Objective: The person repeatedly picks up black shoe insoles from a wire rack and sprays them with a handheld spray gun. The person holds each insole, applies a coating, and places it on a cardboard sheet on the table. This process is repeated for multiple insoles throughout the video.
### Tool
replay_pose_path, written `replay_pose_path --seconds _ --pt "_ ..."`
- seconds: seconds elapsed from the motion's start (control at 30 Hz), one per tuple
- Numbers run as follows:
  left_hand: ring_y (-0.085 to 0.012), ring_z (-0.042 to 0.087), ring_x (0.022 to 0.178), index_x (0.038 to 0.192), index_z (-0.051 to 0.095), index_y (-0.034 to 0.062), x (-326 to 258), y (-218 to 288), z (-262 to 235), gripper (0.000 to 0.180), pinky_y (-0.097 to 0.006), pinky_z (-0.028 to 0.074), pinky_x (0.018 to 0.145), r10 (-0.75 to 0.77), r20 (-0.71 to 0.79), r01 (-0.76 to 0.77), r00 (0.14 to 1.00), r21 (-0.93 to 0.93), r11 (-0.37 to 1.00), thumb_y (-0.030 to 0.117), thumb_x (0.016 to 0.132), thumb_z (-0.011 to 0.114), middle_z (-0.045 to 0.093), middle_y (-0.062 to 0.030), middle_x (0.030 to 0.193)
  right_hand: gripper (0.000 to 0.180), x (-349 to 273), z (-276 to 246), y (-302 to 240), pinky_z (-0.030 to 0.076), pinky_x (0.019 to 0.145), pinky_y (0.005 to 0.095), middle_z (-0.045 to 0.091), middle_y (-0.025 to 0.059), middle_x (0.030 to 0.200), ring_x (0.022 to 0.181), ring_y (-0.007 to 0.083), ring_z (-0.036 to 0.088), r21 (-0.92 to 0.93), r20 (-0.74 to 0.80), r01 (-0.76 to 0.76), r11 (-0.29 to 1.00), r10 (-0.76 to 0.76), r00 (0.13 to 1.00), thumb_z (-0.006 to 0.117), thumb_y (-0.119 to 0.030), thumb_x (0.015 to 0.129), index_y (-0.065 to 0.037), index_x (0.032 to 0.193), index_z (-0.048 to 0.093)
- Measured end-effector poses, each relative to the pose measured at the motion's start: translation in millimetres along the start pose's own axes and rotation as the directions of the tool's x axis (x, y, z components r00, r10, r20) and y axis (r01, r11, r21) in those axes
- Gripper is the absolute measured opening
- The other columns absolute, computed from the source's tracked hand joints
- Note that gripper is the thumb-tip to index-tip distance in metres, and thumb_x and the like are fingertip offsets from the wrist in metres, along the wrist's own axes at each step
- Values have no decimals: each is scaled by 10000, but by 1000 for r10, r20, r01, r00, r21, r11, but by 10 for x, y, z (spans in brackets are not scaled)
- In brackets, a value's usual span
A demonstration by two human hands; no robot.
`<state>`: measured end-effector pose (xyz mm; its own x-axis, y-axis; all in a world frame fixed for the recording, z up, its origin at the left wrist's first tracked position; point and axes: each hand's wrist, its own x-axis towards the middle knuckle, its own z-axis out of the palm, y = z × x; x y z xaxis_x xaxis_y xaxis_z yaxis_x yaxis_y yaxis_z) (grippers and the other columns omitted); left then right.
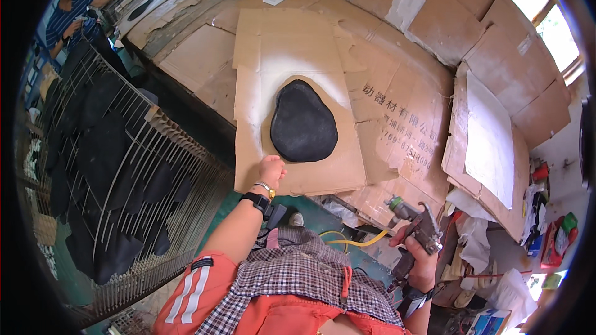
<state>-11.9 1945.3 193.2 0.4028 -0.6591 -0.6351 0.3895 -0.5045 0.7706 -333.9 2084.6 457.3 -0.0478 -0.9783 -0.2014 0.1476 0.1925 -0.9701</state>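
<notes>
A black, rounded, pear-shaped padded piece [304,121] lies flat on a cardboard sheet [264,49], which carries a whitish sprayed haze around it. My left hand [272,172] is closed in a loose fist over the sheet, just below the lower left edge of the black piece. No object shows in its fingers. On the right, my right hand [417,253] grips a spray gun [425,228] beyond the near edge of the table. A yellow hose [366,241] runs near the gun.
At left stands a wire rack [133,155] with black pieces on it. Upright cardboard [428,18] lines the table's back and right, with a white-papered board [487,139] leaning there. Bags and clutter [496,291] fill the lower right. Another person [74,22] works at far left.
</notes>
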Motion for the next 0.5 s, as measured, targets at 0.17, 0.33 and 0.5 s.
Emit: replay_pose_path --seconds 0.17,0.33,0.5 --pt "-165 580 538 1075 555 3 254 -64 267 279 -281 455 457 39 -95 -31 995 79 996 56 810 626 623 -98 850 367 27 -147 -67 505 730 366 617 133 846 755 236 624 -132 121 -18 991 34 992 641 -155 787 7 1090 509" --pt "-246 629 625 777 638 36 612 -241 364 89 -361 491 572 197 -248 -96 948 367 925 124 779 650 651 -120 723 512 64 -178 -31 502 725 358 620 133 835 752 235 624 -102 32 -5 995 8 999 646 -179 781 19 1221 475" --pt "-323 660 776 725 661 54 617 -219 355 117 -401 514 712 261 -242 -119 935 480 869 168 744 675 684 -144 788 495 158 -253 -30 499 717 355 621 133 836 751 233 623 -89 143 11 996 2 990 648 -182 775 22 1195 484"
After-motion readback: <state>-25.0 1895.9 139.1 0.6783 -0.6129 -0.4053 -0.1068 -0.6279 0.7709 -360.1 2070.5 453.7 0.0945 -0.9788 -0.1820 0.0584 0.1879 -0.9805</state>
